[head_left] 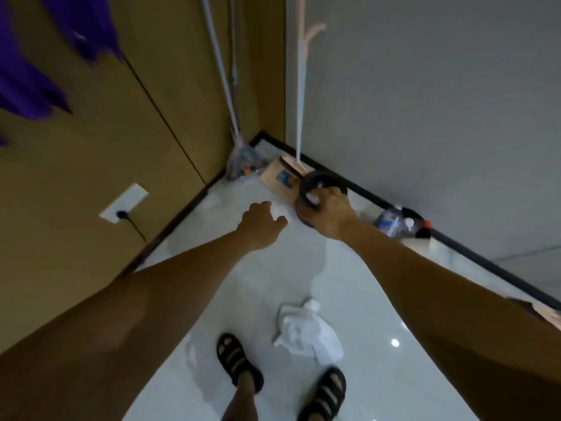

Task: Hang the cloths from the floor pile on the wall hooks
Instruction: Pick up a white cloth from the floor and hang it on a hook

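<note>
A crumpled white cloth (306, 329) lies on the glossy white floor just ahead of my sandalled feet. Purple cloths (27, 86) hang on the brown wall at the upper left; their hooks are out of view. Both my arms reach forward over the floor. My left hand (261, 223) hovers with loosely curled fingers and holds nothing. My right hand (329, 215) grips a black ring-shaped object (321, 185) near the corner. The picture is blurred, so I cannot tell what the ring is.
A broom (224, 86) and a white pole (300, 101) lean in the corner above a pale dustpan (280, 177). A plastic bottle (390, 221) lies by the grey wall's black skirting. A wall socket (123, 203) with a black plug sits low on the brown wall.
</note>
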Action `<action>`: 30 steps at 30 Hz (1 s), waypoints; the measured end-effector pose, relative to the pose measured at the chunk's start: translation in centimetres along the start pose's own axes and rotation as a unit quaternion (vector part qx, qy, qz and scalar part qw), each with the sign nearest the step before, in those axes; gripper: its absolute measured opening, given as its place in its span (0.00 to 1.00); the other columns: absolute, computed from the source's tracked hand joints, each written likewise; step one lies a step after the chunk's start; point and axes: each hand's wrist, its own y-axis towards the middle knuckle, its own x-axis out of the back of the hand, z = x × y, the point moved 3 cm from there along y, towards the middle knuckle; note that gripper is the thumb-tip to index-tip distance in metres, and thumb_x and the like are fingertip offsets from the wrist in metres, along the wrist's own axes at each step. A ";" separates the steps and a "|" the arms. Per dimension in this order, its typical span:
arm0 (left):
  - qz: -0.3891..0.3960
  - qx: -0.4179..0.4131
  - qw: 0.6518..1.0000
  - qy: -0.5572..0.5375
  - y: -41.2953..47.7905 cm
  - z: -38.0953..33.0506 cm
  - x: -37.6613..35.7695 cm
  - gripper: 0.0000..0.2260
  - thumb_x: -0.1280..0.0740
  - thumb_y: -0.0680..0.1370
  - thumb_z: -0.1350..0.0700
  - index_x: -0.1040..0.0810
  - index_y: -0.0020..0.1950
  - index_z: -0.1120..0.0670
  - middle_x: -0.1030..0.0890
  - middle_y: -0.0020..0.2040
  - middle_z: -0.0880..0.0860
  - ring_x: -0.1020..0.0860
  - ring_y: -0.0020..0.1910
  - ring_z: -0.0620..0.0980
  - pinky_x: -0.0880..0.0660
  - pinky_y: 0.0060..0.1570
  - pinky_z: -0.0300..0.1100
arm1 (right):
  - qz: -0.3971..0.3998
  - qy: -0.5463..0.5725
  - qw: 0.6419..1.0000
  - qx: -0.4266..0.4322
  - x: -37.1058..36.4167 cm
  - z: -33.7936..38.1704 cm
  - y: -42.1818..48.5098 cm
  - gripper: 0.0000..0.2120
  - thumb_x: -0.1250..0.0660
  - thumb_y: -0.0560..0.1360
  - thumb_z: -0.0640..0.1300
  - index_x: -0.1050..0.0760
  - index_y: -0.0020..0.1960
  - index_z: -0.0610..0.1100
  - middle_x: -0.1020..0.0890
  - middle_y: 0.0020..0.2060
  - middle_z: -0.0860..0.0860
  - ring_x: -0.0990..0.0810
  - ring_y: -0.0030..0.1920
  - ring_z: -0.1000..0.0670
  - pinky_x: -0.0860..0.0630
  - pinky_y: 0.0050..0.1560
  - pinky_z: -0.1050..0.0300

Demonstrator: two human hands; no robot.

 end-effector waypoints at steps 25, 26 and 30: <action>0.170 0.132 0.976 -0.023 14.8 31.7 -55.1 0.29 0.37 0.78 0.47 0.40 0.75 0.56 0.34 0.70 0.59 0.30 0.66 0.58 0.29 0.63 0.50 | 0.221 0.001 0.957 -0.185 -59.4 -40.2 5.8 0.47 0.26 0.70 0.54 0.51 0.77 0.47 0.39 0.72 0.43 0.36 0.70 0.40 0.30 0.63 0.45; 0.168 0.128 0.977 -0.026 14.9 32.0 -55.1 0.28 0.36 0.78 0.48 0.39 0.75 0.56 0.33 0.70 0.60 0.29 0.65 0.58 0.29 0.63 0.52 | 0.231 -0.010 0.954 -0.194 -59.8 -40.2 5.8 0.43 0.26 0.70 0.56 0.47 0.75 0.46 0.32 0.67 0.43 0.30 0.65 0.40 0.28 0.58 0.46; 0.161 0.086 0.983 -0.030 14.2 31.3 -52.8 0.33 0.31 0.75 0.50 0.42 0.76 0.54 0.30 0.68 0.58 0.28 0.64 0.58 0.27 0.61 0.55 | 0.236 -0.035 0.959 -0.150 -57.8 -37.3 4.2 0.24 0.31 0.71 0.55 0.31 0.64 0.50 0.21 0.53 0.48 0.20 0.51 0.44 0.27 0.42 0.54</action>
